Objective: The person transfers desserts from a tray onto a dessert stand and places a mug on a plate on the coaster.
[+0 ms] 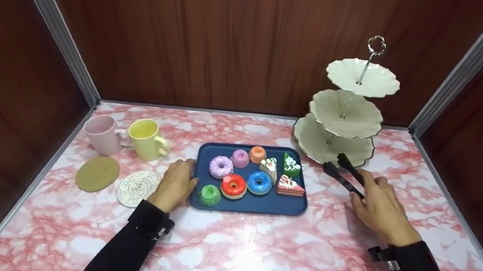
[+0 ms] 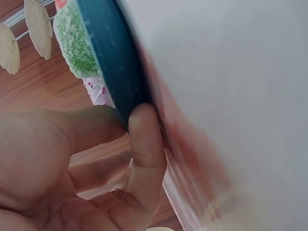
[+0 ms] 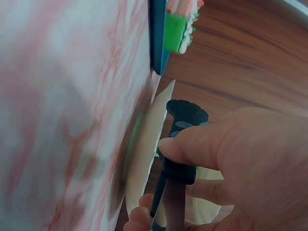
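A dark blue tray (image 1: pixel 242 207) carries doughnuts, cake slices and small round cakes. At its left edge, my left hand (image 1: pixel 176 181) pinches the rim between thumb (image 2: pixel 91 127) and a finger (image 2: pixel 144 139). A green sugared cake (image 1: pixel 209 195) sits in the tray's corner closest to this hand. Black tongs (image 1: pixel 345 178) are gripped in my right hand (image 1: pixel 381 208), to the right of the tray. Their two tips are spread apart, with nothing between them, and overlap the front of the tiered stand's lowest plate (image 1: pixel 313 148) in the head view.
The three-tier stand (image 1: pixel 346 113) rises at the back right with bare plates. Left of the tray stand a pink mug (image 1: pixel 102 137) and a yellow mug (image 1: pixel 144 142). Before them lie a tan coaster (image 1: pixel 98 174) and a white speckled coaster (image 1: pixel 137 189). Wood-grain panels (image 1: pixel 216 37) enclose the table.
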Demonstrator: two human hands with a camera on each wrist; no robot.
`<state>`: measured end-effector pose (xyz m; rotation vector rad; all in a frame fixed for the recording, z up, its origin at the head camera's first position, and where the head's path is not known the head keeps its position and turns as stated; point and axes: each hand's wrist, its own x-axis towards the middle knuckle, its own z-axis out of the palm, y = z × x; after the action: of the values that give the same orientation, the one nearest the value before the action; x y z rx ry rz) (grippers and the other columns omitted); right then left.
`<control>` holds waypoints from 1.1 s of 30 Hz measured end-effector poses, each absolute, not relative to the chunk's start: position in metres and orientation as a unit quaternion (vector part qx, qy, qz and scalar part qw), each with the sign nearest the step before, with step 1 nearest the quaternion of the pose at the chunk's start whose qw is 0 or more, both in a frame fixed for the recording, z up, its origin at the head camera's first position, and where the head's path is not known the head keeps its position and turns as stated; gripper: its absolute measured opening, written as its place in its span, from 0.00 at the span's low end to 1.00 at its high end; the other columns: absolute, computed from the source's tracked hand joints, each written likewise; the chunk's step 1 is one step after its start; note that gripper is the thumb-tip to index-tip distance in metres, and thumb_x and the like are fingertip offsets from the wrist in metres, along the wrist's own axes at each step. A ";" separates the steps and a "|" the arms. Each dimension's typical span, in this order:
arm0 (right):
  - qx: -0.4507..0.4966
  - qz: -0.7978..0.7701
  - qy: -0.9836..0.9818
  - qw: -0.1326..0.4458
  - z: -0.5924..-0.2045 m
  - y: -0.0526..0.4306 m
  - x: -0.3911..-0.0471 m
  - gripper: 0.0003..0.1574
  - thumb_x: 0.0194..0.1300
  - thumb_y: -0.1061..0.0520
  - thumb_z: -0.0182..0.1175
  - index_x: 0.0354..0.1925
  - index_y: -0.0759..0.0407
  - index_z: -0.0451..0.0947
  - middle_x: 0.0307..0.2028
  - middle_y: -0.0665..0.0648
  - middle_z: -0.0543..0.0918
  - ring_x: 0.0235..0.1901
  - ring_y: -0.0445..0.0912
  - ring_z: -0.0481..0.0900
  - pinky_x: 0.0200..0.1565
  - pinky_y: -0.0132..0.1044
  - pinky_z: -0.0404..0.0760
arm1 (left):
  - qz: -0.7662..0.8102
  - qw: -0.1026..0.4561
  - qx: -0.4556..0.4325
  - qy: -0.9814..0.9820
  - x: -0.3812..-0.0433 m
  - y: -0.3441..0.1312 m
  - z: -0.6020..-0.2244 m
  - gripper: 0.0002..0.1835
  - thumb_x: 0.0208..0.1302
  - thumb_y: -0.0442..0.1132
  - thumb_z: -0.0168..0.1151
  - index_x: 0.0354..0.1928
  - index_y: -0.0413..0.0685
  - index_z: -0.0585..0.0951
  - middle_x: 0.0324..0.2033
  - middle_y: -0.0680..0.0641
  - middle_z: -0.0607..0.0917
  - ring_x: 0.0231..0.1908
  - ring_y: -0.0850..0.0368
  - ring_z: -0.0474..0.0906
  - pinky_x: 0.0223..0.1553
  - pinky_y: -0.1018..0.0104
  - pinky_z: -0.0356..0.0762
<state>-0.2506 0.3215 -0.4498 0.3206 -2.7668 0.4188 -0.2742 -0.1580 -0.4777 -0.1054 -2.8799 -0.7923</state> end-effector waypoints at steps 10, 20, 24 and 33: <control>0.126 0.142 -0.970 0.152 -0.451 0.307 -0.249 0.40 0.58 0.46 0.60 0.67 0.38 0.57 0.41 0.56 0.69 0.31 0.51 0.70 0.25 0.43 0.69 | -0.263 0.063 -0.036 -0.962 -0.274 -0.158 -0.478 0.27 0.52 0.34 0.65 0.57 0.41 0.73 0.43 0.37 0.79 0.49 0.42 0.74 0.52 0.50 0.72; 0.176 0.138 -0.962 0.157 -0.453 0.295 -0.248 0.42 0.59 0.43 0.60 0.68 0.32 0.54 0.42 0.49 0.67 0.20 0.42 0.65 0.19 0.34 0.62 | -0.258 0.053 -0.046 -0.963 -0.274 -0.159 -0.477 0.28 0.52 0.35 0.65 0.58 0.40 0.73 0.40 0.40 0.78 0.46 0.43 0.75 0.51 0.52 0.73; 0.192 0.131 -0.958 0.167 -0.454 0.291 -0.246 0.41 0.59 0.43 0.60 0.68 0.33 0.55 0.44 0.48 0.68 0.21 0.40 0.65 0.21 0.34 0.64 | -0.259 0.048 -0.048 -0.963 -0.274 -0.159 -0.476 0.29 0.52 0.35 0.65 0.58 0.40 0.72 0.38 0.41 0.78 0.45 0.44 0.75 0.50 0.52 0.73; 0.220 0.141 -0.954 0.148 -0.451 0.284 -0.242 0.40 0.60 0.39 0.57 0.67 0.30 0.54 0.47 0.43 0.69 0.25 0.37 0.68 0.26 0.35 0.68 | -0.255 0.048 -0.052 -0.964 -0.273 -0.160 -0.478 0.28 0.53 0.36 0.65 0.59 0.40 0.72 0.35 0.42 0.77 0.42 0.45 0.74 0.48 0.53 0.73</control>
<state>-0.2423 0.2843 -0.4510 0.6313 -2.7439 0.4045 -0.2735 -0.1596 -0.4778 -0.1585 -2.9398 -0.7758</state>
